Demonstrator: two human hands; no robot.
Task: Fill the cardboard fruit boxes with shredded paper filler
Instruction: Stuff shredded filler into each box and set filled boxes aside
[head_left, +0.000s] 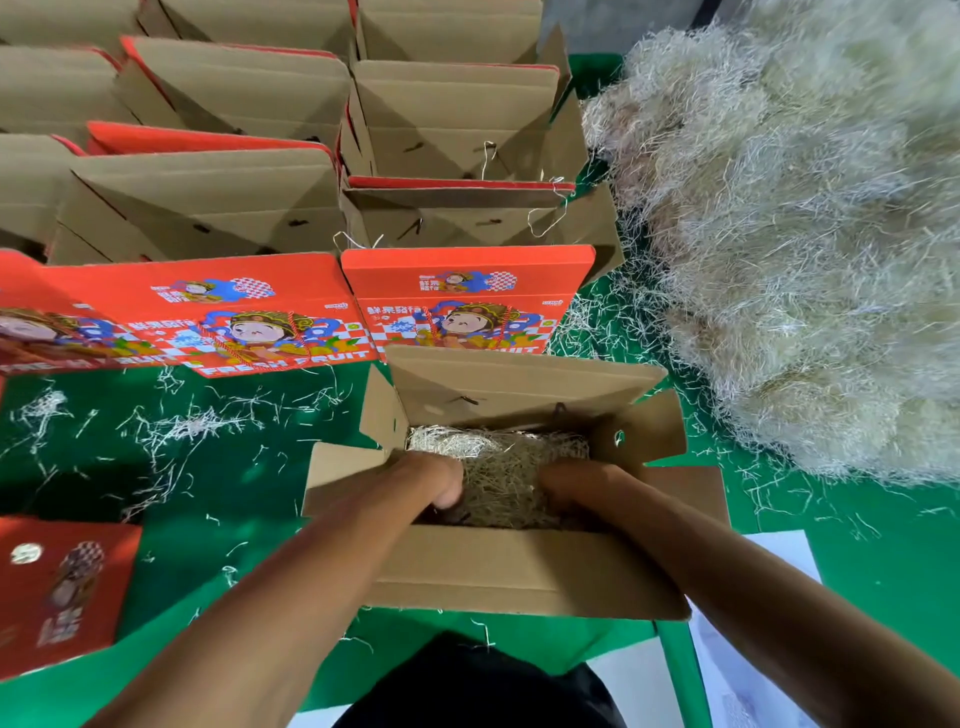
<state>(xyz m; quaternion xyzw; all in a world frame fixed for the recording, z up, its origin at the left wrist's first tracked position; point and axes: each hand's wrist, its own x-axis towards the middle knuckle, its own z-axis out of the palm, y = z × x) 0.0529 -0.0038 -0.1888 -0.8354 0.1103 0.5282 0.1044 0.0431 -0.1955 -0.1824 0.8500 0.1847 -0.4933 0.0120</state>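
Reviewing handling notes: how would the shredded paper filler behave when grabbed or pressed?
Shredded paper filler looks springy and light, a loose tangle under both hands, left hand, right hand. Likely sheds: stray strands litter the green floor.

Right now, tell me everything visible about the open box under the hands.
The open box is plain brown corrugated cardboard, upright on the green floor, with all its top flaps folded outward. Pale shredded paper filler covers its bottom. The left hand and right hand reach inside onto the filler. Its printed outside is not visible.
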